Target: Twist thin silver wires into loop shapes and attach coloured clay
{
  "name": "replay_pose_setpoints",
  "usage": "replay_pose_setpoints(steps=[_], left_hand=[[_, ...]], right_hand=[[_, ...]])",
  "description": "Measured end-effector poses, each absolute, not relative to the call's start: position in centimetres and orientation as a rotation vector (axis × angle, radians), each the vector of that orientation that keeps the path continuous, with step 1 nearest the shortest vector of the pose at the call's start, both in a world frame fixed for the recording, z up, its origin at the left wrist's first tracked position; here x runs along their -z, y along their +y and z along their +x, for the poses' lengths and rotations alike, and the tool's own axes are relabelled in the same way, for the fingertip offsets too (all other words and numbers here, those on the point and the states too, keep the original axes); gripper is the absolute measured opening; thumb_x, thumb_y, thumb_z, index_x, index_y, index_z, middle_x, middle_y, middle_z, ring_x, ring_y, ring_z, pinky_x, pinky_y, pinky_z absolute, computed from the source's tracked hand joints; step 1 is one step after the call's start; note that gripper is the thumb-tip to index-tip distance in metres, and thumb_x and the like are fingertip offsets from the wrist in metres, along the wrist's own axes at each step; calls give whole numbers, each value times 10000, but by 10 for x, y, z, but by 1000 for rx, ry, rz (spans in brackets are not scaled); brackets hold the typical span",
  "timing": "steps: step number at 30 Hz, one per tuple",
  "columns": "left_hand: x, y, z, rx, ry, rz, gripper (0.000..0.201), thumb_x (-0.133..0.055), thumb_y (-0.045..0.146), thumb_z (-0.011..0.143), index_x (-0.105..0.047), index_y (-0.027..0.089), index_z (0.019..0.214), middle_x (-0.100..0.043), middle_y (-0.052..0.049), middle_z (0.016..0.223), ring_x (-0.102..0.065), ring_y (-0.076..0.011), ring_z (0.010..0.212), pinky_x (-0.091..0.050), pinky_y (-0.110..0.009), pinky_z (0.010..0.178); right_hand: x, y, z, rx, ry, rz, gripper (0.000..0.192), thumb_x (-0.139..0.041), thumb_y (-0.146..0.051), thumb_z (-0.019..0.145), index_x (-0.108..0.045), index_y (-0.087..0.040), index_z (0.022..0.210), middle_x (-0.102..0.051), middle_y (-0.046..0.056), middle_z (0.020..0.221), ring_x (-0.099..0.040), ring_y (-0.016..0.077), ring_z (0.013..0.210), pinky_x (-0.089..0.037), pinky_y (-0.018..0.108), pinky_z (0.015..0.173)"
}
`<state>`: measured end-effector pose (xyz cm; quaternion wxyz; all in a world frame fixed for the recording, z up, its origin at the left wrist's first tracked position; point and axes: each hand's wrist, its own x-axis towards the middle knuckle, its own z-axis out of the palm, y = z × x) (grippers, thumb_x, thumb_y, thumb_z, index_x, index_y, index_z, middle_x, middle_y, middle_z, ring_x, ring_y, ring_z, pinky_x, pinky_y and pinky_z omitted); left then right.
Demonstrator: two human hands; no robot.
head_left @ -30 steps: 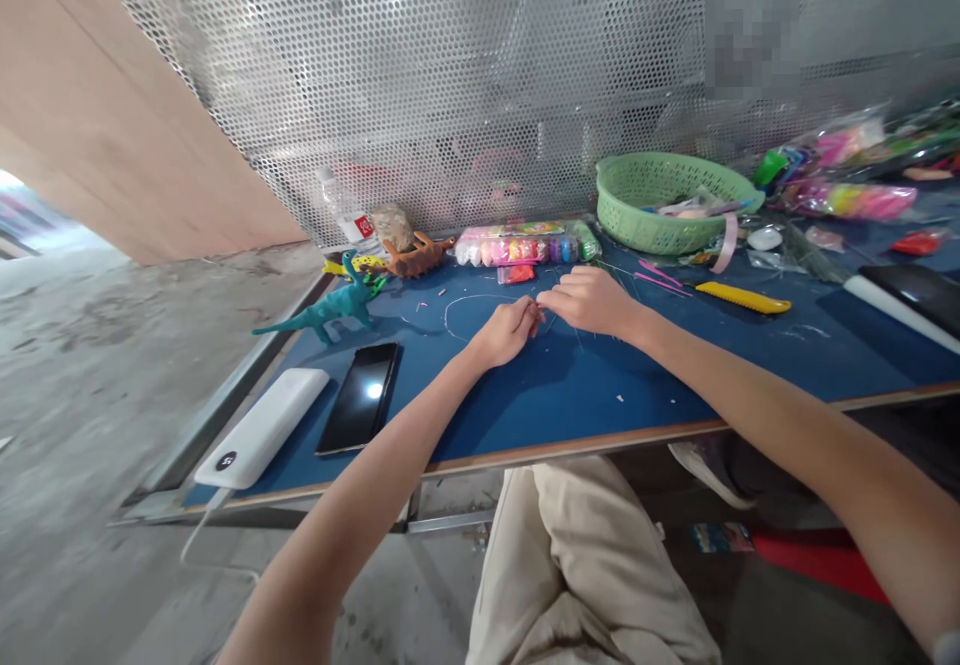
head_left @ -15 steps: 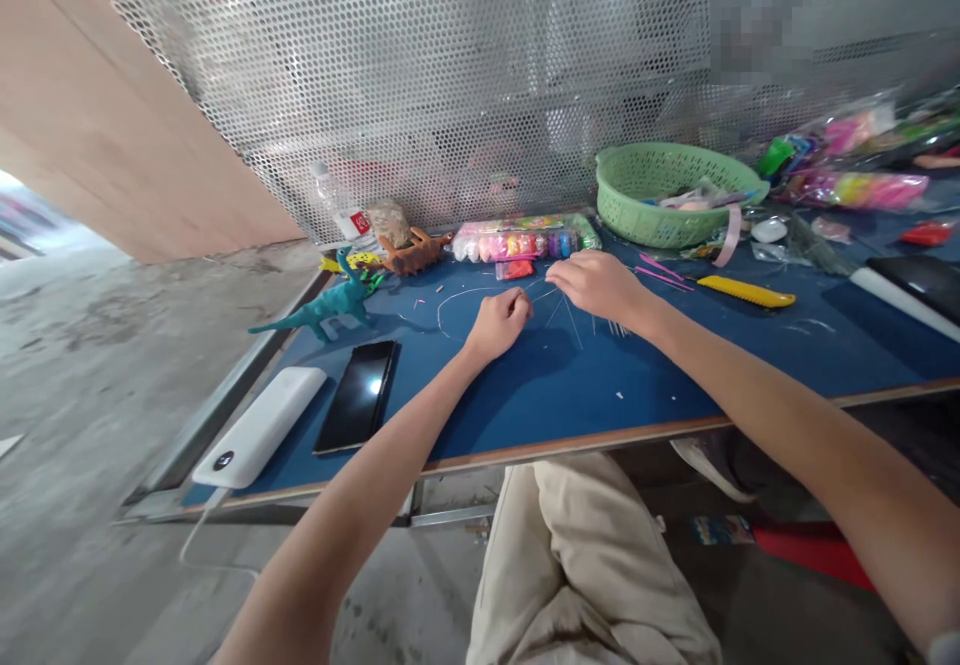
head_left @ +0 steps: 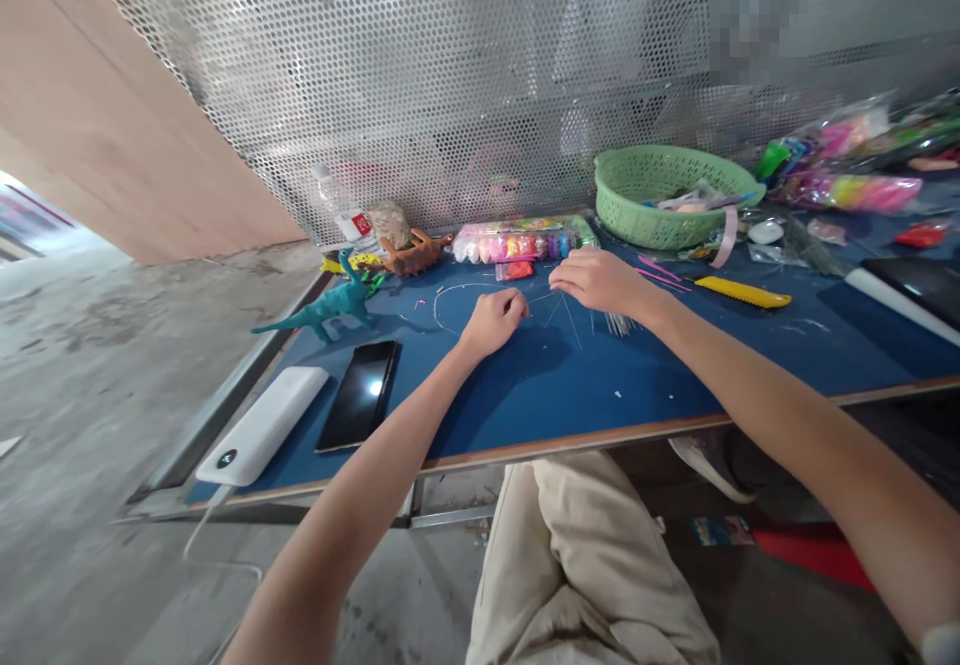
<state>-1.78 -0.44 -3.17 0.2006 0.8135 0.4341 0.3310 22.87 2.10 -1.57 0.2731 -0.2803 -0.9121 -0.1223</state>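
Observation:
My left hand point(head_left: 495, 322) is closed just above the blue tabletop, its fingertips pinched together. To its right, my right hand point(head_left: 596, 283) is also closed, with the fingers pointing down and left. A thin pale wire point(head_left: 541, 298) stretches between the two hands, its ends hidden in the fingers. Left of my left hand, a thin white line curves in a loop point(head_left: 450, 290) over the blue surface. Several fine straight wires point(head_left: 572, 323) lie below my right hand, and a bundle of them point(head_left: 619, 325) sticks out from under its wrist.
Behind the hands lie a pack of coloured clay point(head_left: 525, 243) and a small red packet point(head_left: 514, 270). A green basket point(head_left: 637, 220), yellow cutter point(head_left: 742, 292) and pink tools point(head_left: 660, 273) are rightward. Leftward are dinosaur figures point(head_left: 330, 310), a phone point(head_left: 358, 395) and a white power bank point(head_left: 262, 425).
My right hand has shifted slightly right and my left hand slightly left, so the gap between them is a little wider. More of the wire bundle shows under my right wrist.

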Motion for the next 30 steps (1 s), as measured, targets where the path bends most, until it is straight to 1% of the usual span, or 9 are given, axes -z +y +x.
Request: replay_pose_setpoints(steps=[5, 9, 11, 14, 16, 20, 26, 28, 30], left_hand=[[36, -5, -16, -878, 1216, 2267, 370, -367, 244, 980, -650, 175, 752, -647, 3, 650, -584, -132, 635, -436, -245, 713], [38, -2, -17, -816, 1221, 2266, 382, -367, 248, 994, -673, 174, 779, -686, -11, 676, -617, -144, 637, -466, -258, 734], [37, -1, -19, -776, 1263, 2273, 390, -372, 324, 1030, -710, 178, 901, -747, -34, 782, -672, -168, 707, -486, -276, 774], [28, -4, -24, -687, 1443, 2356, 437, -404, 471, 1047, -716, 175, 1124, -786, -114, 1044, -731, -258, 945, -502, -338, 861], [17, -10, -31, -523, 1570, 2417, 464, -404, 478, 1046, -736, 158, 1106, -783, -165, 1047, -733, -315, 990, -507, -385, 871], [-12, -34, -56, -623, 1577, 2541, 362, -487, 418, 1021, -757, 230, 1174, -782, -104, 1157, -725, -291, 1069, -509, -366, 910], [-33, -74, -122, -611, 1943, 2411, 385, -498, 559, 983, -748, 298, 1116, -791, -24, 1022, -738, -260, 935, -531, -342, 816], [-25, -86, -147, -463, 2038, 2415, 450, -464, 575, 980, -706, 289, 1228, -757, -52, 1199, -721, -283, 1054, -536, -367, 875], [-13, -97, -171, -277, 2226, 2389, 655, -477, 651, 932, -618, 197, 1384, -656, -160, 1389, -649, -374, 1225, -506, -454, 989]], right_hand=[[22, 14, 222, 512, -2496, -706, 371, -531, -366, 1058, -665, -165, 1340, -772, 102, 1069, -669, 238, 930, -463, 372, 819], [31, 18, 214, 487, -2528, -696, 349, -474, -305, 1077, -697, -148, 1295, -772, 113, 1023, -680, 240, 926, -485, 373, 824], [35, 20, 213, 422, -2531, -754, 359, -493, -321, 1069, -686, -142, 1313, -766, 126, 1088, -684, 257, 977, -499, 391, 863], [38, 22, 215, 326, -2537, -900, 405, -537, -354, 1044, -641, -154, 1380, -735, 144, 1219, -664, 298, 1082, -507, 436, 915], [37, 22, 220, 286, -2514, -1009, 451, -534, -364, 1037, -597, -160, 1435, -697, 159, 1306, -633, 331, 1159, -502, 480, 957], [26, 17, 233, 137, -2483, -1094, 576, -557, -440, 1012, -513, -171, 1520, -628, 167, 1414, -571, 362, 1285, -480, 533, 1053], [12, 10, 266, -60, -2522, -1042, 500, -529, -482, 1011, -598, -256, 1452, -634, 105, 1426, -576, 332, 1310, -469, 528, 1101], [13, 14, 277, -73, -2488, -1088, 466, -521, -488, 1008, -645, -267, 1399, -661, 101, 1388, -591, 338, 1289, -481, 540, 1077], [17, 21, 285, -118, -2489, -1128, 441, -514, -496, 1002, -689, -268, 1336, -681, 103, 1352, -615, 342, 1251, -499, 549, 1039]])
